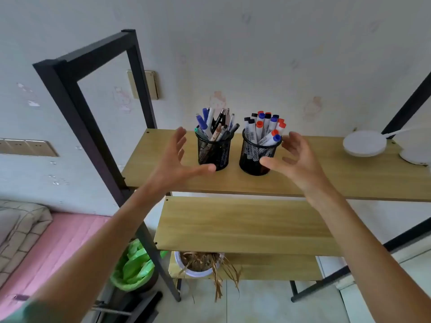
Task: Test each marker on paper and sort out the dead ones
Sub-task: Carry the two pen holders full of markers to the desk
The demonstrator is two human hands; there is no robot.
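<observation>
Two black mesh cups stand side by side on the top wooden shelf [338, 180]. The left cup [213, 153] holds several pens and thin markers. The right cup [255, 157] holds several white markers [264, 128] with red, blue and black caps. My left hand [173, 159] is spread open just left of the left cup, thumb reaching in front of its base. My right hand [295, 159] is spread open at the right cup's right side, thumb near its base. Neither hand holds anything. No paper is in view.
A white round lamp base [363, 144] sits at the shelf's right end. A lower wooden shelf [242, 226] lies below, then a pot with a dried plant [200, 264]. A black metal frame [93, 127] rises at left. A green-lined bin [134, 266] and a pink bed [46, 248] are lower left.
</observation>
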